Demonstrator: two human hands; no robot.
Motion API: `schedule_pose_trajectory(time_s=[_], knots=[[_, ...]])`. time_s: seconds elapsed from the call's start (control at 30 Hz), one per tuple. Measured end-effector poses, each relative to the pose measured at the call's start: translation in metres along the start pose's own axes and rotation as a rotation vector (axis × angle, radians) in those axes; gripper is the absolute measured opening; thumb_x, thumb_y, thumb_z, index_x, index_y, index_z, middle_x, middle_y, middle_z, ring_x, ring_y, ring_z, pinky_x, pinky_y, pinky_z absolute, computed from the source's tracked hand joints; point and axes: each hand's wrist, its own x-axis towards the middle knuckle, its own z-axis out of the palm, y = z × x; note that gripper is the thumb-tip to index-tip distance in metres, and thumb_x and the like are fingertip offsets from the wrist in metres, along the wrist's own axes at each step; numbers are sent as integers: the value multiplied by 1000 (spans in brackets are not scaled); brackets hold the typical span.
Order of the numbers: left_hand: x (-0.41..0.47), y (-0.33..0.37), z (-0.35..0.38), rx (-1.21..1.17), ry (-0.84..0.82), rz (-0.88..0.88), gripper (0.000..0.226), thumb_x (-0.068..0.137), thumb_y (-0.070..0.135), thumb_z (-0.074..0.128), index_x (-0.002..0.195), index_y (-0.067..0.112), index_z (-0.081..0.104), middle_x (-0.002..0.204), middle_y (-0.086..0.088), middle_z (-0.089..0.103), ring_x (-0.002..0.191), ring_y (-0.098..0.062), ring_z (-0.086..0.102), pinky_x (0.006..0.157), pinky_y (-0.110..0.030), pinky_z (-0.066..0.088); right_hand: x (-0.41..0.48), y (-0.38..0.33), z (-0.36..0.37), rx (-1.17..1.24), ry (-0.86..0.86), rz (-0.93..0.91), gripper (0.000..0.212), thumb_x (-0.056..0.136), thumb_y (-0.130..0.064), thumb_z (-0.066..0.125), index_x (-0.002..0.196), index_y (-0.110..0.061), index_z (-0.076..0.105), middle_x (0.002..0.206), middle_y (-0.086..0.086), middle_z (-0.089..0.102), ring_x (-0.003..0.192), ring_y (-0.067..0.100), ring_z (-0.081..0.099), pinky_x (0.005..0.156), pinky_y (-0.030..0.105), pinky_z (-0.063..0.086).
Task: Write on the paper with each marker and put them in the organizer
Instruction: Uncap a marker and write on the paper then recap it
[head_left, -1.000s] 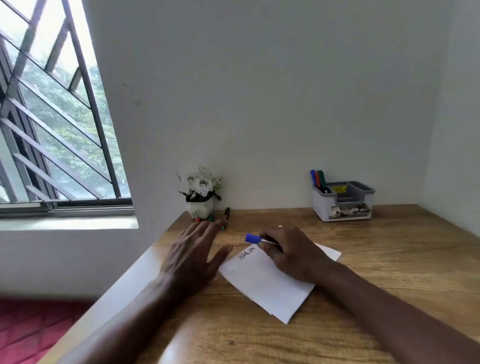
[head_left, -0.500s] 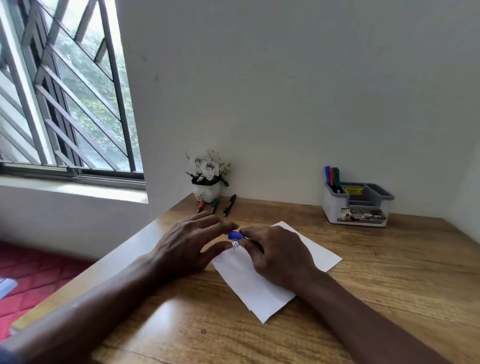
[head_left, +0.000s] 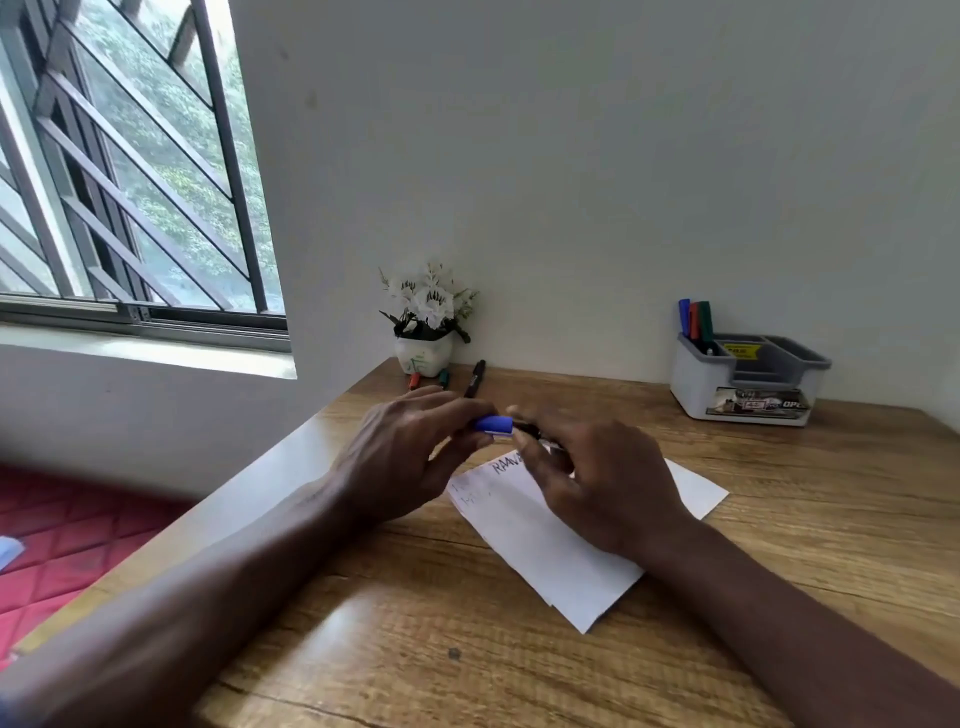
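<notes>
Both hands meet above the top-left part of the paper (head_left: 545, 540), approx. in the middle of the bench (head_left: 805, 525). The left hand (head_left: 410, 457) pinches the blue cap (head_left: 493, 423) between thumb and fingers. The right hand (head_left: 608, 483) grips the dark barrel of the blue marker (head_left: 531, 430) with its fingertips, the other fingers loosely spread. Cap and barrel touch end to end; whether the cap sits fully on, I cannot tell. The paper is white, lies flat and turned at an angle, and has dark handwriting near the top edge: "RAAV" can be read, the rest is hidden by the right hand. 2 fainter lines below it on the left are too pale to read. The organizer (head_left: 748, 379), white w/ grey compartments, stands at the back right, near the wall and well apart from the hands. In its tall left compartment stand 3 markers: blue (head_left: 684, 317), red (head_left: 693, 323), green (head_left: 705, 319). It has a yellow sticker inside and a printed label on the front; both are too blurred to read w/ certainty. At the back left a white flower pot (head_left: 423, 356) w/ white flowers stands, and just beside it 3 more markers lie on the bench: a red one (head_left: 414, 380), a green one (head_left: 443, 378) and a black one (head_left: 475, 376). On the left is a window (head_left: 130, 182) w/ bars.
</notes>
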Motion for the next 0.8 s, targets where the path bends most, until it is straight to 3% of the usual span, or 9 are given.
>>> schedule_pose_trajectory(time_s=[0.13,0.2,0.27,0.33,0.43,0.5,0.63,0.7,0.8], knots=[[-1,-14,1,-21,-56,-139,29,96,42,61,116,24,71,92,11,69,82,-7,62,68,-37,53,3,11,-1,126,11,128,58,94,-34,37,151,-37,43,134,-8,66,110,10,62,92,33,53],[-2,-20,2,-14,-157,-215,31,92,49,59,113,30,73,92,14,69,82,-5,63,72,-38,54,3,15,0,214,15,167,66,98,-19,45,157,-42,28,126,-3,68,95,9,63,81,22,51],[-1,-23,4,16,-258,-282,36,90,56,56,114,35,73,96,16,67,87,-5,62,81,-39,53,2,16,0,293,31,184,80,97,-5,50,154,-53,21,103,1,72,77,15,66,71,32,58],[1,-25,7,54,-341,-329,39,91,62,55,117,39,72,101,16,62,93,-6,57,87,-40,50,3,17,-1,308,57,175,70,98,-5,54,145,-52,33,93,1,71,73,18,70,70,43,62],[1,-25,8,61,-369,-363,41,91,66,55,119,41,71,103,14,60,98,-9,56,90,-41,48,5,14,-1,451,88,198,34,100,-9,59,125,-32,60,95,-1,72,74,14,74,67,36,64],[1,-24,9,29,-366,-389,45,89,71,51,117,41,71,105,13,60,102,-11,56,90,-41,48,7,8,-1,686,76,335,26,102,-9,55,121,-24,67,96,4,75,77,20,76,68,35,62],[-2,-24,10,-49,-418,-445,68,83,87,29,119,43,66,115,12,56,114,-12,52,96,-44,45,10,7,-1,1343,-105,638,38,98,-15,42,128,-11,66,110,19,72,104,30,69,81,37,56],[-2,-25,12,-43,-471,-441,73,81,89,27,124,42,61,129,11,54,124,-12,47,100,-46,40,8,10,-1,1440,-167,621,49,85,-21,52,131,-11,64,115,19,71,107,26,69,81,33,58],[-1,-23,13,-2,-520,-410,71,80,88,37,132,42,54,141,10,50,132,-13,41,106,-45,37,8,10,2,1367,-220,560,54,78,-9,64,132,-11,63,110,14,74,104,24,71,75,29,60]])
